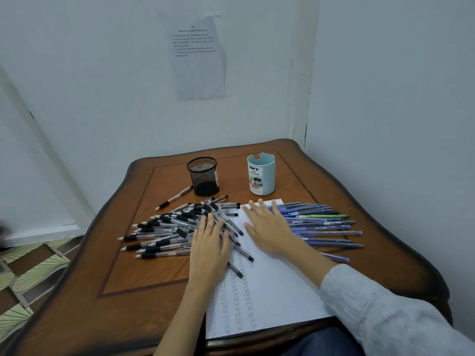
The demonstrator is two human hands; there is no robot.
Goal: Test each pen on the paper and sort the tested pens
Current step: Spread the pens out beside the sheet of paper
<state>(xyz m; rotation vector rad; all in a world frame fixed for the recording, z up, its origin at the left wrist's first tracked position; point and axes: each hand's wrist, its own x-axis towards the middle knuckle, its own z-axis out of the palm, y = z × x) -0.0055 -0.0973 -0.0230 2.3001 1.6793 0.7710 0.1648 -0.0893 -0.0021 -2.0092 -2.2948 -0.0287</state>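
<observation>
A white sheet of paper (pixel 270 291) with columns of small test marks lies at the table's front. A heap of black-grip pens (pixel 167 227) lies left of it, some reaching onto the paper. A row of blue pens (pixel 323 224), one green among them, lies to the right. My left hand (pixel 209 245) lies flat, fingers straight, on the black pens at the paper's left edge. My right hand (pixel 267 227) lies flat with spread fingers on the paper's top, touching the blue pens. Neither hand holds a pen.
A black mesh pen cup (pixel 203 176) and a light blue plastic organizer cup (pixel 261 174) stand at the back of the wooden table (pixel 144 278). One black pen (pixel 174 197) lies apart beside the mesh cup. Walls close in behind and right.
</observation>
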